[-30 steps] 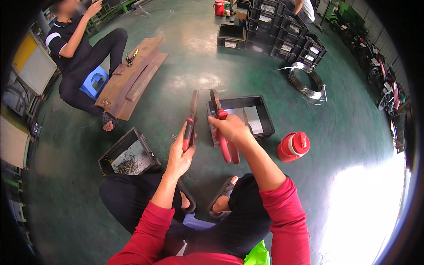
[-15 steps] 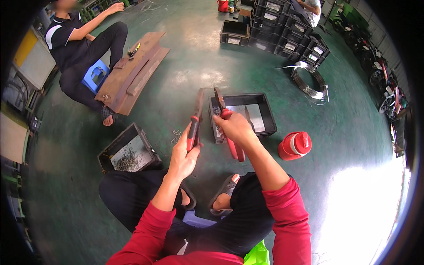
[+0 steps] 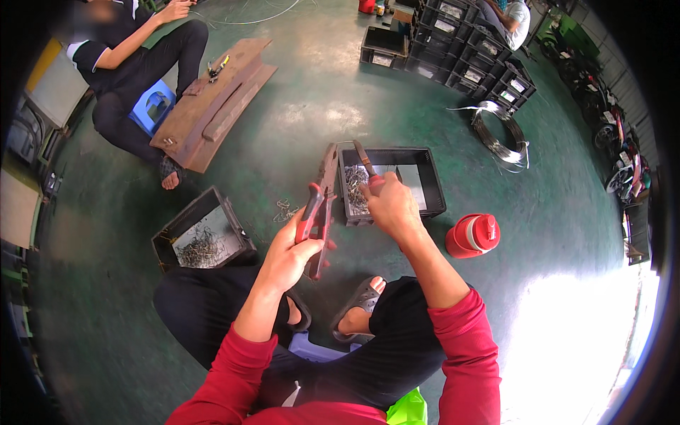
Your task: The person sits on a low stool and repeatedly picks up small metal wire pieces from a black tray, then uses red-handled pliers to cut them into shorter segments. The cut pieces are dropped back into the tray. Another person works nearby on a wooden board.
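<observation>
Left grip (image 3: 287, 261) around red-handled pliers (image 3: 328, 173)

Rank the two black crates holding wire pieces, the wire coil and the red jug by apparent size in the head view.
1. Left black crate and right black crate: too alike to rank
2. Wire coil
3. Red jug

We grip red-and-black-handled metal pliers (image 3: 328, 176) in our left hand (image 3: 287, 258) and red-handled pliers (image 3: 366, 161) in our right hand (image 3: 392, 209); a thin silvery wire (image 3: 345, 142) spans their tips near a black rectangular plastic crate (image 3: 433, 183).
</observation>
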{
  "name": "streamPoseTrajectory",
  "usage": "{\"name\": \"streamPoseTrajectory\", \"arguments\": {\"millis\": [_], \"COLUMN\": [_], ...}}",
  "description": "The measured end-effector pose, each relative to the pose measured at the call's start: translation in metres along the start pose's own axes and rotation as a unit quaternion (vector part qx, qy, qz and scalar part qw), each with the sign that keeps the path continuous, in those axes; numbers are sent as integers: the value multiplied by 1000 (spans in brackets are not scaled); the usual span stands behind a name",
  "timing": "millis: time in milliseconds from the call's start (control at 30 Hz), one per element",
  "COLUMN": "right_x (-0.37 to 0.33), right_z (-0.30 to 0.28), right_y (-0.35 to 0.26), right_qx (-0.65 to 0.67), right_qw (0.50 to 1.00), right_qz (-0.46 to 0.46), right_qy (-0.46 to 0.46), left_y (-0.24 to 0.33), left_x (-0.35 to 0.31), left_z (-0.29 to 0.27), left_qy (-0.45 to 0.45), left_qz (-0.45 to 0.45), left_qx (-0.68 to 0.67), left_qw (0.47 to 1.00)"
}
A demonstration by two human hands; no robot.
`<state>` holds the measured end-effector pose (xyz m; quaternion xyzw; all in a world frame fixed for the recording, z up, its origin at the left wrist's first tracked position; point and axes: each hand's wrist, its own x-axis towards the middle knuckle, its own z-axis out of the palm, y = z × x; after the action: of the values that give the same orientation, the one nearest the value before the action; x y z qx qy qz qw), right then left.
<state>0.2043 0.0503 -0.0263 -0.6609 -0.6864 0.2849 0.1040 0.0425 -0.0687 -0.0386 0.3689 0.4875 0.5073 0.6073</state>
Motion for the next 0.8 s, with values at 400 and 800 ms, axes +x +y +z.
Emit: {"name": "streamPoseTrajectory", "arguments": {"millis": [400, 800], "right_x": [18, 16], "right_z": [16, -16], "right_y": [26, 38], "right_qx": [-32, 435], "right_qw": [998, 824], "right_qz": [-54, 77], "right_qy": [28, -355], "left_y": [-6, -199], "left_x": [4, 51], "left_z": [-10, -33], "left_qy": [-28, 149], "left_qz": [-31, -34], "left_qx": [-39, 396], "left_qw": [998, 906]}}
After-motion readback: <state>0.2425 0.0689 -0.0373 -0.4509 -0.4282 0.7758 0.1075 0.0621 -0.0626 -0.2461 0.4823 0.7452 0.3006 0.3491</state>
